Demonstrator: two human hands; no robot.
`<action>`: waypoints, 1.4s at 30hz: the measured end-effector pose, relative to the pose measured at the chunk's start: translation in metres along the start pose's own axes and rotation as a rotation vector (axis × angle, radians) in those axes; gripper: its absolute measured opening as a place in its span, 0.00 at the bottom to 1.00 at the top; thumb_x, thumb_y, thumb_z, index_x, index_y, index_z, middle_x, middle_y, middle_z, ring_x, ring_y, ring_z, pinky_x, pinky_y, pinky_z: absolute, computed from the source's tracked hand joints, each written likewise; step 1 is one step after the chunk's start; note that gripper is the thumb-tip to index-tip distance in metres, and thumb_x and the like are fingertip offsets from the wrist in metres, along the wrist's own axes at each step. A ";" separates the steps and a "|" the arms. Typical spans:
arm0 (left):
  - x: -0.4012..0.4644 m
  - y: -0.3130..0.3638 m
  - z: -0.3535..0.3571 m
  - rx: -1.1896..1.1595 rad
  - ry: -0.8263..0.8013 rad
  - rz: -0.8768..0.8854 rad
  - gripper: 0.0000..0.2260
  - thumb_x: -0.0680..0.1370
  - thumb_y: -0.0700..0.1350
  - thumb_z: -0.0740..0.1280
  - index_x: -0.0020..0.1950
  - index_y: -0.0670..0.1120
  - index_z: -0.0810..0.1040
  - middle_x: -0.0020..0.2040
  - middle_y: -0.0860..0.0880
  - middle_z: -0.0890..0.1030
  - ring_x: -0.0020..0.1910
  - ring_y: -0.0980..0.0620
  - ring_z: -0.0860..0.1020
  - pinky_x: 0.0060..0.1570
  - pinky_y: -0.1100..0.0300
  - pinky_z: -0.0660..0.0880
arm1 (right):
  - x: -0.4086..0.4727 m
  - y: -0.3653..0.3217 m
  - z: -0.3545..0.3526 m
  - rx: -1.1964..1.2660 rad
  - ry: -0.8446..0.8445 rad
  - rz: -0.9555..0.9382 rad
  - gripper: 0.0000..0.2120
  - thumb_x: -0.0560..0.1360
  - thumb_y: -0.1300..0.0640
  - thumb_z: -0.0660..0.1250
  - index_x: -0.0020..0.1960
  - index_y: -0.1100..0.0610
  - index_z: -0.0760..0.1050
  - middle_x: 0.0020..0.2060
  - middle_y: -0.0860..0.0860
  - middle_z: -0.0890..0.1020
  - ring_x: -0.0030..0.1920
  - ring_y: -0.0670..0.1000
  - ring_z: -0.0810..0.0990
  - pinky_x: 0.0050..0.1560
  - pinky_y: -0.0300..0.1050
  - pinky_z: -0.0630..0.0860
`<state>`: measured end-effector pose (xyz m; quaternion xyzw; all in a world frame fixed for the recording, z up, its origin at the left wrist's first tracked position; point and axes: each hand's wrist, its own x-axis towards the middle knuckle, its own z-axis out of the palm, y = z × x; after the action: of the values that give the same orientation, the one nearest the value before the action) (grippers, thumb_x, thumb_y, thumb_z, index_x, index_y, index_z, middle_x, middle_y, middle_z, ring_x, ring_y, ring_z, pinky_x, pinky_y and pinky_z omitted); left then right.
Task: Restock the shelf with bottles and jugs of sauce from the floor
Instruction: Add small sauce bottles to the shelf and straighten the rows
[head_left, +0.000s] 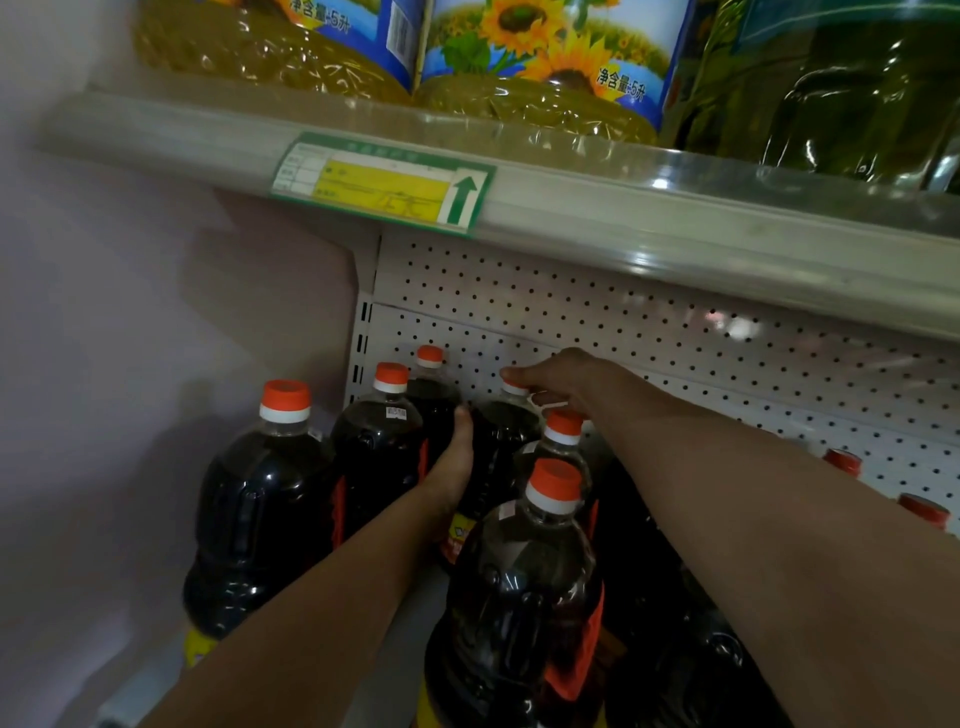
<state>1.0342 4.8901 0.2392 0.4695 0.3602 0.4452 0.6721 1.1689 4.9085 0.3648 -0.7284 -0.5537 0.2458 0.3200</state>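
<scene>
Both hands (498, 415) grip a dark sauce jug (493, 452) against the pegboard (675, 338).

sauce jugs (260, 519) on lower shelf (405, 597), oil jugs (540, 67) above
</scene>
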 end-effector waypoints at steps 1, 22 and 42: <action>0.003 -0.001 -0.001 -0.009 -0.021 -0.014 0.35 0.79 0.70 0.47 0.73 0.48 0.71 0.70 0.40 0.74 0.70 0.40 0.72 0.59 0.50 0.72 | -0.001 -0.001 -0.001 -0.030 -0.001 0.003 0.42 0.65 0.40 0.81 0.68 0.65 0.73 0.59 0.58 0.83 0.58 0.56 0.82 0.63 0.55 0.79; 0.009 -0.004 0.007 0.013 -0.204 -0.116 0.38 0.77 0.73 0.42 0.77 0.52 0.67 0.77 0.44 0.67 0.76 0.41 0.64 0.76 0.41 0.57 | 0.005 0.015 -0.039 -0.047 -0.024 0.146 0.21 0.78 0.58 0.73 0.63 0.71 0.73 0.64 0.64 0.80 0.63 0.56 0.81 0.69 0.49 0.74; 0.004 0.003 0.018 -0.116 -0.234 -0.157 0.35 0.80 0.70 0.44 0.80 0.51 0.62 0.79 0.41 0.62 0.78 0.40 0.59 0.74 0.45 0.56 | -0.001 0.016 -0.046 -0.108 0.021 0.128 0.15 0.78 0.59 0.72 0.60 0.67 0.76 0.63 0.62 0.81 0.55 0.55 0.84 0.47 0.44 0.82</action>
<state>1.0511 4.8890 0.2467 0.4489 0.2888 0.3534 0.7683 1.2115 4.8958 0.3836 -0.7811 -0.5151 0.2276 0.2697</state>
